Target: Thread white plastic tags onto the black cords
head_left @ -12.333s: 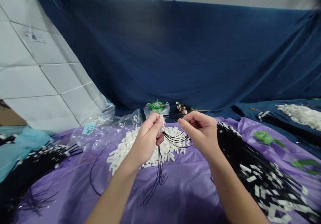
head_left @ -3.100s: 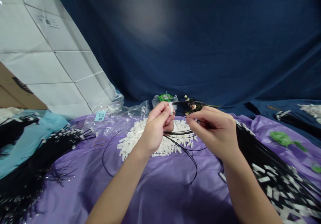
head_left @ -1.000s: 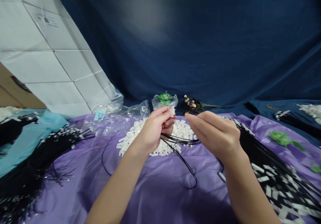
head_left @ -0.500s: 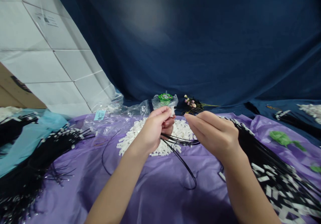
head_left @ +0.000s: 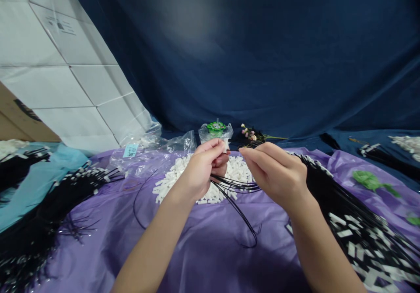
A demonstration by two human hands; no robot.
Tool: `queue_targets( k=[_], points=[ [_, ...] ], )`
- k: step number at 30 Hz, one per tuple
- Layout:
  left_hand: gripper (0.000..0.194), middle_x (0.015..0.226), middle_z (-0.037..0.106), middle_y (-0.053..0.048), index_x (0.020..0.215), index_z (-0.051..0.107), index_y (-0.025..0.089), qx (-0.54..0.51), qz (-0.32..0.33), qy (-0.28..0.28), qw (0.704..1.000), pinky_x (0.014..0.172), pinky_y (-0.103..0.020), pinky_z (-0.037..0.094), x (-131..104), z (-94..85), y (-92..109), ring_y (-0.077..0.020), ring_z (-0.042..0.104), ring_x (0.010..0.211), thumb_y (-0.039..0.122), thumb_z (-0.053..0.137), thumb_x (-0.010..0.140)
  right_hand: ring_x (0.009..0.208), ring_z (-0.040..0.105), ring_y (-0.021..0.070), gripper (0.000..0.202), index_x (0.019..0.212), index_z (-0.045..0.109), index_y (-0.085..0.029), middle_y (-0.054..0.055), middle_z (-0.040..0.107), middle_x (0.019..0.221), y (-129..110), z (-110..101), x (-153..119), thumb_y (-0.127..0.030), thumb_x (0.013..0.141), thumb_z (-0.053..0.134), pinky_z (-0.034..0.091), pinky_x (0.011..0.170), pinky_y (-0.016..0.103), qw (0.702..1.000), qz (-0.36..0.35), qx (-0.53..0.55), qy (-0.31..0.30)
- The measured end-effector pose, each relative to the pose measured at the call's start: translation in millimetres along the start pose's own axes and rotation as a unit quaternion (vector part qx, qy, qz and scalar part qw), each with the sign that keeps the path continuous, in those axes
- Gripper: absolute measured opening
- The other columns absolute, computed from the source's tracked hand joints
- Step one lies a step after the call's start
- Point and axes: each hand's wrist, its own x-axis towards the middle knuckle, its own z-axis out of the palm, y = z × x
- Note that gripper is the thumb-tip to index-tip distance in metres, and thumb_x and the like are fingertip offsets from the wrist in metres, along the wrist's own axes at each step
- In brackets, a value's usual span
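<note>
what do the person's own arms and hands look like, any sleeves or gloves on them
The left hand and right hand are ungloved. The left forearm and right forearm are bare to the picture's lower edge, with no sleeve, watch or bracelet showing. No ring shows on the visible fingers, though some are hidden.

Dim, soft light
The dark blue cloth [head_left: 236,61] has a pale glow; shadows darken the purple plastic sheet [head_left: 203,249].
</note>
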Motion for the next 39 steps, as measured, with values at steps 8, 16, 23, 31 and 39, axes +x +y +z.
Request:
queue_targets(
  k=[8,16,23,31,39],
  points=[
    [0.030,0.059,0.029,0.005,0.069,0.036,0.017,0.003,0.012,0.006,1.000,0.043,-0.013,0.016,0,7.6,-2,-0.0025,0.023,0.047,0.024,0.056,0.088,0.059,0.054,0.0058,0.010,0.088,0.067,-0.016,0.001,0.064,0.078,-8,4,4,-0.012,0.090,0.058,0.044,0.059,0.018,0.998,0.055,0.019,-0.023],
    [0.028,0.058,0.029,0.006,0.069,0.038,0.016,-0.006,0.018,0.013,1.000,0.042,-0.012,0.016,-2,14.1,-3,-0.0023,0.022,0.046,0.025,0.056,0.089,0.061,0.056,0.0064,0.012,0.086,0.069,-0.017,0.000,0.064,0.075,-11,7,2,-0.009,0.088,0.060,0.043,0.059,0.018,0.996,0.078,0.044,-0.003],
    [0.024,0.057,0.031,0.005,0.069,0.042,0.015,-0.032,0.018,0.053,0.998,0.040,-0.015,0.016,6,-1.1,1,-0.0023,0.026,0.042,0.022,0.054,0.089,0.064,0.054,0.0085,0.021,0.104,0.068,-0.014,0.004,0.063,0.085,-5,-9,10,-0.011,0.083,0.068,0.046,0.061,0.023,0.993,0.093,0.061,0.035],
    [0.023,0.057,0.029,0.007,0.073,0.047,0.014,-0.152,-0.025,0.164,0.974,0.034,-0.016,0.017,15,-15.6,16,-0.0029,0.025,0.037,0.023,0.047,0.094,0.058,0.052,0.0062,0.007,0.081,0.067,-0.019,-0.003,0.061,0.067,-16,-39,14,-0.017,0.087,0.064,0.041,0.054,0.020,0.951,0.141,0.207,-0.182],
    [0.024,0.057,0.030,0.007,0.075,0.048,0.012,-0.204,-0.038,0.098,0.973,0.031,-0.013,0.019,14,-19.0,17,-0.0023,0.026,0.036,0.020,0.042,0.097,0.064,0.059,0.0052,0.011,0.086,0.070,-0.020,-0.005,0.069,0.078,-14,-2,10,-0.017,0.087,0.060,0.044,0.058,0.016,0.894,0.219,0.288,-0.263]
  ],
)
